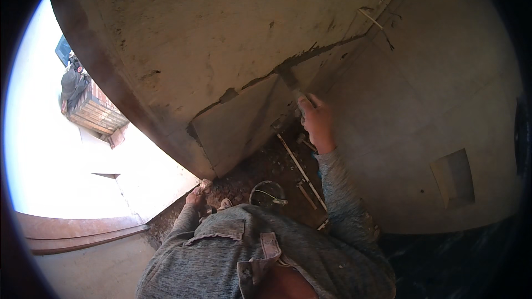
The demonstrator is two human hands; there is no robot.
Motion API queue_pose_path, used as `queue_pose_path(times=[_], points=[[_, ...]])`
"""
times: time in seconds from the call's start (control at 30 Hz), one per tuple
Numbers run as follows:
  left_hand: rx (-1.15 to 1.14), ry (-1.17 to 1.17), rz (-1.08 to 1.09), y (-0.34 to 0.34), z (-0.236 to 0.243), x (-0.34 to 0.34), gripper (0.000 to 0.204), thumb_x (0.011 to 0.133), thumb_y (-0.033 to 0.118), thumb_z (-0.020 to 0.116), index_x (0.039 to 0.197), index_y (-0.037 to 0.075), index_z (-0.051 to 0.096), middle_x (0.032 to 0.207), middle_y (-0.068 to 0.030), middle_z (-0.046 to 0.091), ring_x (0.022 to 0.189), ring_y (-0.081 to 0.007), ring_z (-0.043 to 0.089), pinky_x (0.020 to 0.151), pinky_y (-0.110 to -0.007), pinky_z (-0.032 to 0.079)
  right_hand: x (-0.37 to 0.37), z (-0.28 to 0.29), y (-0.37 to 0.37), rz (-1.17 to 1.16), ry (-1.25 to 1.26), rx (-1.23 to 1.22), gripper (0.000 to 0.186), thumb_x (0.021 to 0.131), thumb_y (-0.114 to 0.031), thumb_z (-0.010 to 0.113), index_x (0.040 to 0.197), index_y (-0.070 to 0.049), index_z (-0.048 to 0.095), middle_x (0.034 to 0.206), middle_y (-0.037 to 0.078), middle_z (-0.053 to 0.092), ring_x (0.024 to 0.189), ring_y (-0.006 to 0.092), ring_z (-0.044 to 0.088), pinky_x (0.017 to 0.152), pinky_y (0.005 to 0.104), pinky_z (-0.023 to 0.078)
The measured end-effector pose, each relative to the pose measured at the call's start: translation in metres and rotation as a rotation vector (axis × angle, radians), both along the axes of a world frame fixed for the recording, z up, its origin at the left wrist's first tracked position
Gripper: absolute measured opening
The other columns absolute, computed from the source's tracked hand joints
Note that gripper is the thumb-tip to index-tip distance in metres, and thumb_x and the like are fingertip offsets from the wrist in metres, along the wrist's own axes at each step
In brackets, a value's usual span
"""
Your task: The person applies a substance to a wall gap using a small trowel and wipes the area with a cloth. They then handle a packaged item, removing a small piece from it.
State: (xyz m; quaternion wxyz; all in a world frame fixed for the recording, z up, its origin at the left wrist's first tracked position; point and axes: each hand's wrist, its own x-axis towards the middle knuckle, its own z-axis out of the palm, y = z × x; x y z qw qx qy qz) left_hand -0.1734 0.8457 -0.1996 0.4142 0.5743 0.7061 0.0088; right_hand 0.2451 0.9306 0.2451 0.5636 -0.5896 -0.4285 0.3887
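Observation:
My right hand [317,122] is raised and closed around the handle of a putty knife [289,79]. The blade lies against the wall [210,39], along a dark, wet-looking line of filler [257,80] that runs across it. Below this line is a smoother, paler wall section [238,119]. Low on the left, my left hand [195,196] is beside the wall's bottom corner, its fingers curled. Something small and pale may be in them, but it is too small to make out.
On the dirt floor stand a dark bucket [267,194] and a long pale stick [299,163]. A recessed box [454,179] sits in the right wall. Thin conduit [370,17] sticks out of the upper corner. Outside the bright opening is a slatted stack [97,112] with dark items on top.

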Motion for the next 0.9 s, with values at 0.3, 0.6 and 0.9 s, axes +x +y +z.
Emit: queue_pose_path(times=[0.3,0.6,0.9], points=[[-0.026,-0.006,0.078,0.012,-0.003,-0.002,0.06,0.086,0.06,0.057,0.117,0.01,0.069,0.108,-0.021,0.071,0.104,-0.0355,0.068,0.086,-0.047,0.053,-0.057,-0.017,-0.023,-0.006,0.292,-0.006,0.022,0.095,-0.023,0.066,0.108,-0.006,0.062,0.069,0.0,0.057,0.047,0.0041,0.044,0.039,0.0206,0.031],[-0.078,0.074,-0.011,0.005,-0.028,-0.015,0.057,0.089,0.059,0.051,0.115,0.011,0.067,0.106,-0.0189,0.072,0.105,-0.0351,0.067,0.087,-0.046,0.051,-0.066,-0.096,-0.011,-0.147,-0.893,0.358,0.058,0.09,-0.025,0.072,0.139,-0.003,0.052,0.111,0.023,0.068,0.106,0.0367,0.067,0.087,0.044,0.054],[0.027,0.057,-0.182,-0.001,0.016,0.001,0.052,0.094,0.058,0.043,0.116,0.015,0.064,0.109,-0.0192,0.07,0.108,-0.0357,0.066,0.088,-0.047,0.051,-0.03,-0.068,-0.026,-0.078,-1.342,0.198,0.059,0.084,-0.022,0.074,0.14,-0.017,0.055,0.095,0.015,0.064,0.082,0.0355,0.067,0.071,0.0463,0.055]])
